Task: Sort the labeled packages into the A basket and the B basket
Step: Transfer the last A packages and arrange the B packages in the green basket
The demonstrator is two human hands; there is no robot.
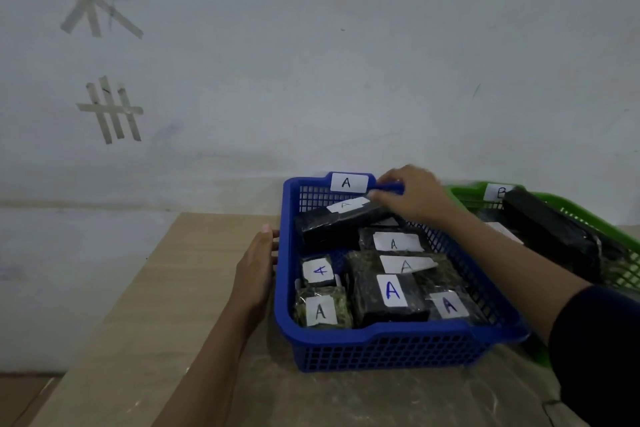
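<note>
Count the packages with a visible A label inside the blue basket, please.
7: back package, middle right, centre, left, front left, front centre, front right. Others may be hidden underneath.

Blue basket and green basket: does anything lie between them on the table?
In the head view, the right hand and its forearm cross the gap between the blue basket and the green basket; the table there is hidden.

On the tabletop (145, 315) the A basket (398, 340) stands near the wall, with the B basket (588, 215) touching it at 2 o'clock. Several labeled packages (391, 291) lie inside the A basket; one long package (550, 236) lies in the B basket.
</note>
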